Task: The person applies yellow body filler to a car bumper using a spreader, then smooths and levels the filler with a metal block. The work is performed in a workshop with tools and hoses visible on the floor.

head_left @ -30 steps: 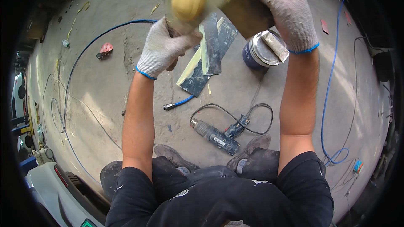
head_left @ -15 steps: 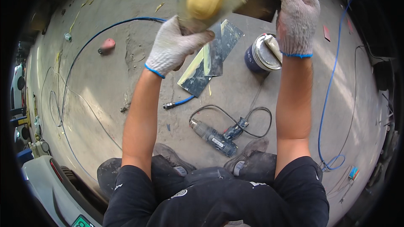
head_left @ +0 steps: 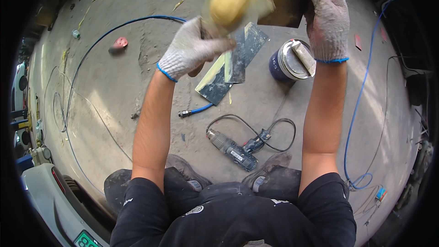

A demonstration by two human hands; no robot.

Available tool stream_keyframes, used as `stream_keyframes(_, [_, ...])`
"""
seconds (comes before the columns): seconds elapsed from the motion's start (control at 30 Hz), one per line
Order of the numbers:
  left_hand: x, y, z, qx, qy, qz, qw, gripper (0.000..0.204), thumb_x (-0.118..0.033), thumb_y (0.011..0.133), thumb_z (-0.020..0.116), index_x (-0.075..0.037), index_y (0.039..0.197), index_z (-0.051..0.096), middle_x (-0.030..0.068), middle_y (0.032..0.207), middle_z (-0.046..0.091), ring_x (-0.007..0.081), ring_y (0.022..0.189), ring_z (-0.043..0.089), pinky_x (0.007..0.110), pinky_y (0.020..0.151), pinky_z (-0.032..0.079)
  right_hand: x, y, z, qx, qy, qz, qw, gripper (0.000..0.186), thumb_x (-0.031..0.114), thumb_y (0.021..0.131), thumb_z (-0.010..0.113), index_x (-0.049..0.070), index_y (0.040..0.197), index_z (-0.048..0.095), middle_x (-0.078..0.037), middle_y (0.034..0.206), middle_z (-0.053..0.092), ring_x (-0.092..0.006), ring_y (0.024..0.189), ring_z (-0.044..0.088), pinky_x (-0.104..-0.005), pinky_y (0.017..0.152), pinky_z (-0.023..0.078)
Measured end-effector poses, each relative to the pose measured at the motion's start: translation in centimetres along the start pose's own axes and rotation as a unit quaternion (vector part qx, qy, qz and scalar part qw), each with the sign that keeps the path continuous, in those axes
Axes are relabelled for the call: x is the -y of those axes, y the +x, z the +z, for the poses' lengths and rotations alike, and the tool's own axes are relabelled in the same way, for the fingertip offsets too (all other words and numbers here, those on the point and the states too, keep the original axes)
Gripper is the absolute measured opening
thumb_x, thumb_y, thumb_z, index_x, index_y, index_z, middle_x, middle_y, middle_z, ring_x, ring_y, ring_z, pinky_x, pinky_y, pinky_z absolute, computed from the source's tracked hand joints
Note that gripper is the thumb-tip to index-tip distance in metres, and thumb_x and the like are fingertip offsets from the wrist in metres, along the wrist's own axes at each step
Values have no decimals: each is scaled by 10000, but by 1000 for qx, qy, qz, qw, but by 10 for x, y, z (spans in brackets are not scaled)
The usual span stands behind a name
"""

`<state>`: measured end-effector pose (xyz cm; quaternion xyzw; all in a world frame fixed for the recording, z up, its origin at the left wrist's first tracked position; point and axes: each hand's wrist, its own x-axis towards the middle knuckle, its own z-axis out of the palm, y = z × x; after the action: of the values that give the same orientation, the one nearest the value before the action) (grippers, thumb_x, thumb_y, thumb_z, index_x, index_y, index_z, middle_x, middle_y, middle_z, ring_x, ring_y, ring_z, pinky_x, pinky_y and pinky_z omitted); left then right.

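My left hand (head_left: 185,55), in a white knit glove with a blue cuff, is closed on a flat translucent putty spreader. A lump of yellow putty (head_left: 227,8) sits on its face; both are blurred by motion. Up at the far right, my gloved right hand (head_left: 330,27) grips the right edge of a dark brown flat sheet (head_left: 282,2), whose top runs out of view. Below the spreader, dark flat boards (head_left: 214,89) smeared with pale yellow lie crossed on the floor. A dark blue can (head_left: 277,66) with a pale scraper-like piece across its lid stands near my right wrist.
A heat gun (head_left: 233,151) with a looped black cord lies before my shoes. Blue hoses (head_left: 103,34) curve across the floor left and right (head_left: 361,96). A red sanding pad (head_left: 120,43) lies at left. A grey car (head_left: 43,187) stands at lower left.
My left hand has shifted slightly right with the putty spreader, closer to the dark sheet. The sheet in my right hand has tilted a little. The whole view has moved slightly.
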<state>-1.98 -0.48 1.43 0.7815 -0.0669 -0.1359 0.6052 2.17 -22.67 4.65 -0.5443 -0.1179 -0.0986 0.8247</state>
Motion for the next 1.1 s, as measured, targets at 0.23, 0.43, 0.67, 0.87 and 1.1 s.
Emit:
stream_keyframes(0.23, [13,0,5,14,-38,12,999,448,-195,753,862,8,1064,613,14,706,588,62,462,466,241,381,373,-12,-6,-9,111,13,124,986,282,103,999,622,6,1262,654,-53,1126,724,-141,1016,685,-294,927,526])
stream_keyframes(0.43, [-10,-7,13,4,-21,-57,998,434,-184,756,866,16,1058,626,12,701,596,51,443,453,244,354,344,-33,-7,-2,94,53,182,977,354,164,999,636,-10,1307,623,-78,1192,710,-194,1108,674,-307,997,508])
stream_keyframes(0.67, [-10,-1,11,62,0,-42,997,406,-296,793,837,-9,955,600,25,628,543,72,381,398,267,312,306,-35,-15,-33,122,-46,247,960,387,354,1022,638,67,1276,685,-24,963,725,-99,771,660,-244,649,530])
stream_keyframes(0.87, [23,13,-2,-110,-70,-1,991,407,-277,837,825,-20,1074,615,4,761,604,74,625,529,244,578,450,-65,2,-55,-140,-76,222,962,327,236,973,719,20,1218,691,-32,984,707,-144,809,651,-278,706,542])
stream_keyframes(1.1, [14,18,2,-102,54,-35,993,421,-124,781,743,5,1151,590,33,861,644,93,772,571,266,738,503,-67,-18,2,67,-316,-256,911,316,-68,868,680,69,1138,769,-107,1068,716,-230,1000,691,-338,883,578])
